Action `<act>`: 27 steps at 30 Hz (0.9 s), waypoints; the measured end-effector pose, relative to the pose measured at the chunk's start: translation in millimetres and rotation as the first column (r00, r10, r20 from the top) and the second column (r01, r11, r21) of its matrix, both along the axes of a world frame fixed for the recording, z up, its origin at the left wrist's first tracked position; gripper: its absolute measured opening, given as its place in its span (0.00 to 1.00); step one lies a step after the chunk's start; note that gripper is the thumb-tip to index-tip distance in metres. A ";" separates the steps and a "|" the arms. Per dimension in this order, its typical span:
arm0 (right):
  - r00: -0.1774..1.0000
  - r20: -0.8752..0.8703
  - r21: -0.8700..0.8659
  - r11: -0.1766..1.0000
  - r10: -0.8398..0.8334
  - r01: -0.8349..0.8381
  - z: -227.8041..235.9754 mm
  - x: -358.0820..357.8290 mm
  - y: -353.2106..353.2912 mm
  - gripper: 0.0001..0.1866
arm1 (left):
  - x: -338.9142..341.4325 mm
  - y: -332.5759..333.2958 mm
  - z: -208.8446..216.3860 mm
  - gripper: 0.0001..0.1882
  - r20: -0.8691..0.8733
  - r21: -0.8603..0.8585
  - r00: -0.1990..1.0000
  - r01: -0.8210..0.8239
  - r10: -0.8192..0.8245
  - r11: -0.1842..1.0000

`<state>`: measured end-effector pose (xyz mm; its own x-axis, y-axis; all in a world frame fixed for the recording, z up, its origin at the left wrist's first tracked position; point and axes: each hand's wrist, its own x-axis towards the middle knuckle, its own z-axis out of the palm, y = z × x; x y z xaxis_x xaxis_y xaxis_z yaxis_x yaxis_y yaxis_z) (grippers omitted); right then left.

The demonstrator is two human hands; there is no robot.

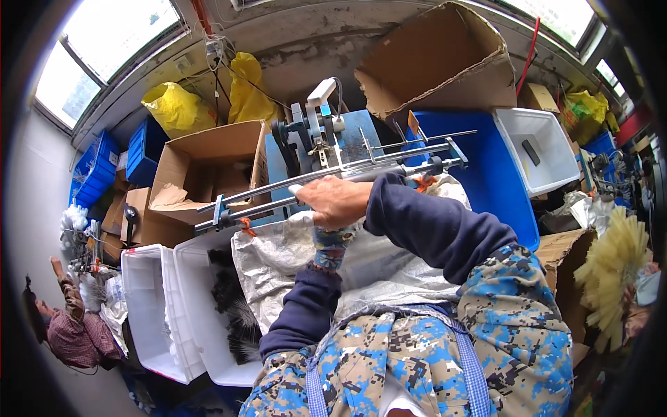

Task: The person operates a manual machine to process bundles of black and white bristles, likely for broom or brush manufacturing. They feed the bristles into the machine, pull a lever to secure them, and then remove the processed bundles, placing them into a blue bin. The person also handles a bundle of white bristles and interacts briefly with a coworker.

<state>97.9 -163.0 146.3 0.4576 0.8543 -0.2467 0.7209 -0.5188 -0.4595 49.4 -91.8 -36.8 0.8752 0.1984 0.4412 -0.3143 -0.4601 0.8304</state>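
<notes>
My right hand (335,199) reaches across to the left, just in front of the metal rods (306,182) of a bench machine (323,132). Its fingers are bent together, with white coverings at the tips; whatever they hold, if anything, is hidden. Below it my left hand (332,235), in a patterned blue covering, is mostly hidden by the right one, so its fingers do not show. Both hands are over a whitish sheet (271,254), which hangs from the machine's front rod by orange clips (246,226) and spreads toward my lap.
White bins (182,316) with dark bristle bundles (236,299) stand at left, an open carton (208,163) behind them. A blue bin (497,174), a white tray (549,149) and a large carton (434,62) are at right. Another person (76,337) sits far left; pale bristles (611,271) stand right.
</notes>
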 end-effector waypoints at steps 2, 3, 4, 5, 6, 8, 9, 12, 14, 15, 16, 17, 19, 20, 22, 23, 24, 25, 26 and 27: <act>0.970 0.236 0.209 0.978 -0.064 0.014 -16.4 -6.8 -6.9 0.35 | -12.2 9.4 10.0 0.25 -0.263 0.135 0.962 0.113 -0.075 0.984; 0.953 0.284 0.259 0.965 -0.107 0.032 -6.4 -7.4 -6.4 0.36 | -2.8 17.6 -10.0 0.25 -0.045 0.116 0.998 0.045 -0.040 0.992; 0.976 0.150 0.472 0.879 -0.155 0.067 -0.7 -4.8 -13.0 0.38 | -1.0 26.7 -31.3 0.25 0.158 0.115 0.987 -0.011 -0.007 0.993; 0.977 0.046 0.549 0.822 -0.209 0.150 7.2 -1.9 -27.2 0.41 | -1.4 28.1 -16.2 0.24 0.117 0.151 0.993 -0.021 0.003 0.988; 0.975 0.038 0.614 0.775 -0.220 0.151 6.7 0.2 -51.1 0.43 | -1.4 26.1 1.8 0.23 0.082 0.181 0.997 -0.023 0.008 0.983; 0.937 0.168 0.612 0.778 -0.305 0.144 -11.0 -5.3 -89.2 0.48 | 4.4 19.8 18.6 0.21 0.120 0.292 0.993 -0.016 -0.020 0.956; 0.882 0.309 0.563 0.816 -0.357 0.133 -32.3 -16.5 -98.1 0.51 | 7.9 19.2 21.3 0.20 0.200 0.391 0.978 -0.029 -0.055 0.920; 0.867 0.372 0.398 0.901 -0.331 0.173 -74.0 -51.0 -81.6 0.59 | 10.2 17.7 22.0 0.18 0.176 0.323 0.984 -0.049 -0.009 0.945; 0.830 0.301 0.552 0.795 -0.470 0.250 -89.2 -59.2 -60.2 0.58 | -1.5 12.7 32.0 0.14 0.078 -0.398 0.984 0.179 -0.161 0.900; 0.799 0.227 0.648 0.699 -0.557 0.303 -93.1 -59.9 -51.0 0.58 | -10.1 7.6 50.0 0.13 0.107 -0.803 0.950 0.256 -0.292 0.538; 0.738 0.215 0.759 0.584 -0.640 0.286 -94.2 -59.9 -46.3 0.49 | -19.9 1.8 72.9 0.15 -0.020 -0.747 0.959 0.174 -0.284 0.641; 0.764 0.172 0.782 0.558 -0.621 0.278 -91.3 -62.6 -41.1 0.44 | -18.2 16.7 45.3 0.14 0.112 -0.879 0.940 0.245 -0.321 0.410; 0.781 0.106 0.807 0.512 -0.615 0.294 -91.6 -62.7 -50.2 0.36 | -29.7 2.9 75.8 0.12 0.059 -0.881 0.923 0.228 -0.381 0.415; 0.748 0.136 0.858 0.454 -0.650 0.239 -91.6 -62.6 -55.7 0.28 | -33.5 -6.1 85.5 0.15 -0.007 -0.610 0.946 0.253 -0.324 0.751; 0.705 0.116 0.887 0.393 -0.700 0.244 -79.9 -66.5 -77.1 0.27 | -40.0 -38.5 108.7 0.18 -0.031 -0.714 0.954 0.187 -0.298 0.674; 0.685 0.096 0.897 0.361 -0.722 0.254 -77.8 -67.2 -92.1 0.26 | -40.7 -57.1 127.0 0.19 -0.098 -0.669 0.924 0.214 -0.370 0.712; 0.662 0.087 0.911 0.328 -0.745 0.250 -81.4 -65.3 -107.2 0.26 | -40.7 -73.4 146.4 0.21 -0.167 -0.614 0.891 0.241 -0.422 0.752; 0.636 0.080 0.922 0.300 -0.768 0.246 -86.5 -61.8 -124.6 0.26 | -36.9 -88.5 156.4 0.22 -0.236 -0.560 0.850 0.276 -0.470 0.781; 0.661 -0.086 0.946 0.147 -0.745 0.289 -80.5 -59.3 -141.7 0.26 | -30.0 -101.6 157.6 0.28 -0.188 -0.309 0.837 0.446 -0.514 0.840; 0.661 -0.113 0.943 0.129 -0.742 0.307 -75.1 -62.4 -162.9 0.26 | -21.5 -114.4 152.7 0.32 -0.026 -0.191 0.815 0.565 -0.579 0.803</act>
<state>35.5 -325.8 71.2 0.7334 -0.0669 0.6765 0.6319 -0.2997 -0.7148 27.9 -206.2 115.9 0.8832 -0.2853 0.3723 -0.4068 -0.0705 0.9108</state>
